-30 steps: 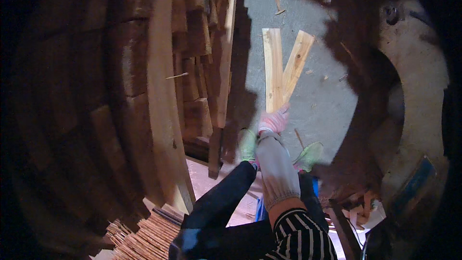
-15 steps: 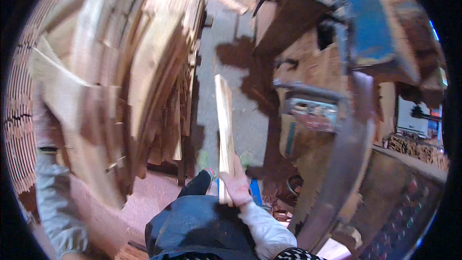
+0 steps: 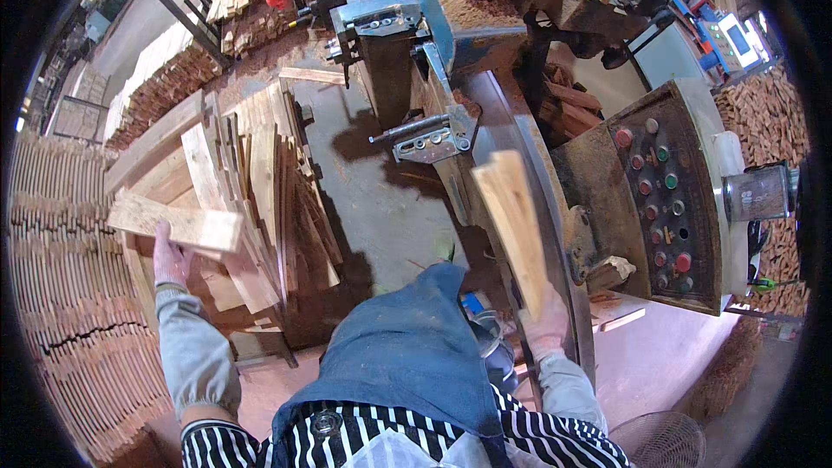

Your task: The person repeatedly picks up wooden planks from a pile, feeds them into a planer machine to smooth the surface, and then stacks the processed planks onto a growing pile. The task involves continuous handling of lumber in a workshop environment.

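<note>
My right hand (image 3: 548, 328) is closed round the lower end of a pale wooden plank (image 3: 510, 217), slightly blurred by motion. That plank slants up and away over the machine's long dark metal strip (image 3: 539, 173). Off to the left, my left hand (image 3: 172, 262) grips the lower edge of a short wooden board (image 3: 169, 221), its fingers partly hidden by the wood. This board lies crosswise over a pile of loose planks (image 3: 264, 182), which stand and lean at several angles.
Metal guide brackets (image 3: 438, 134) and a blue sawdust-covered housing (image 3: 472, 39) sit on the machine. A control panel (image 3: 663, 199) with several coloured buttons stands at right. Tall stacks of strips (image 3: 74, 251) line the left. A round fan guard (image 3: 663, 442) is at lower right.
My view has swung toward the machine on the right. The plank in my right hand has moved from the middle over to the machine. My left hand now shows clearly on the board.
</note>
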`<state>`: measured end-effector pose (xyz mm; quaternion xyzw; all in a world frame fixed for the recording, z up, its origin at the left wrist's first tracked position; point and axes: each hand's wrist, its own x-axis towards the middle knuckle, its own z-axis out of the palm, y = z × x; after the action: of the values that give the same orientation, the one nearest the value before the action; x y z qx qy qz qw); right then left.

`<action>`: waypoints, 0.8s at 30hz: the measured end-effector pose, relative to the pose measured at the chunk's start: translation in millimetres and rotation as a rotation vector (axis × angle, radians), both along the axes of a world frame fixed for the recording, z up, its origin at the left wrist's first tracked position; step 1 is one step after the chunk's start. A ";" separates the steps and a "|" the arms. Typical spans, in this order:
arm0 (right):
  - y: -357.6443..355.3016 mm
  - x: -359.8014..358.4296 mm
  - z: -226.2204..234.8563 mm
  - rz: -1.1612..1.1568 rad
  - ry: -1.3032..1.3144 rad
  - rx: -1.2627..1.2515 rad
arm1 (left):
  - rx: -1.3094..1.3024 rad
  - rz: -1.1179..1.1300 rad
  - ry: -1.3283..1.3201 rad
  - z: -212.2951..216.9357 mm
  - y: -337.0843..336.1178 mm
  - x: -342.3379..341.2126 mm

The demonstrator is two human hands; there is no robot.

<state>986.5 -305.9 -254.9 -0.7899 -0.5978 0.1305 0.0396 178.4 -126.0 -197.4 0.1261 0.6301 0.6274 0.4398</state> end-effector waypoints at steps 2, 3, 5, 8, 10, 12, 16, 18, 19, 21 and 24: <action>-27.5 14.1 -21.4 -0.105 -0.129 0.037 | 0.037 -0.053 -0.021 9.6 -25.9 13.2; -20.7 17.7 -29.6 -0.148 -0.144 0.042 | 0.064 -0.034 -0.063 11.5 -42.3 15.6; -0.7 7.3 -35.0 -0.223 -0.169 0.021 | -0.027 -0.091 -0.121 37.6 -75.3 43.8; 63.4 6.0 -58.1 -0.227 -0.190 0.289 | 0.066 0.068 0.086 46.0 -79.5 104.1; 138.6 -0.8 -50.5 -0.253 -0.127 0.371 | 0.179 0.033 0.090 49.6 -75.2 121.7; 208.1 -8.0 -38.3 -0.256 -0.009 0.424 | 0.219 -0.028 -0.058 63.6 -59.0 144.1; 266.8 -37.7 -4.2 -0.192 0.159 0.411 | 0.132 -0.065 0.024 67.7 -32.8 176.3; 251.9 -26.1 -26.6 -0.129 0.100 0.489 | 0.198 -0.131 0.007 57.1 -5.1 207.3; 238.1 -23.1 -28.7 -0.088 0.094 0.494 | 0.230 -0.159 0.000 55.1 0.3 223.3; 188.2 -16.1 -32.4 -0.048 0.066 0.438 | 0.189 -0.174 -0.049 45.4 6.2 236.9; 84.4 0.4 -41.6 -0.010 0.021 0.333 | 0.127 -0.187 -0.054 7.6 -0.4 231.7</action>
<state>986.9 -221.6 -296.5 -0.7741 -0.6067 0.0378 0.1769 410.2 -126.4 -189.8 0.1950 0.5627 0.6254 0.5042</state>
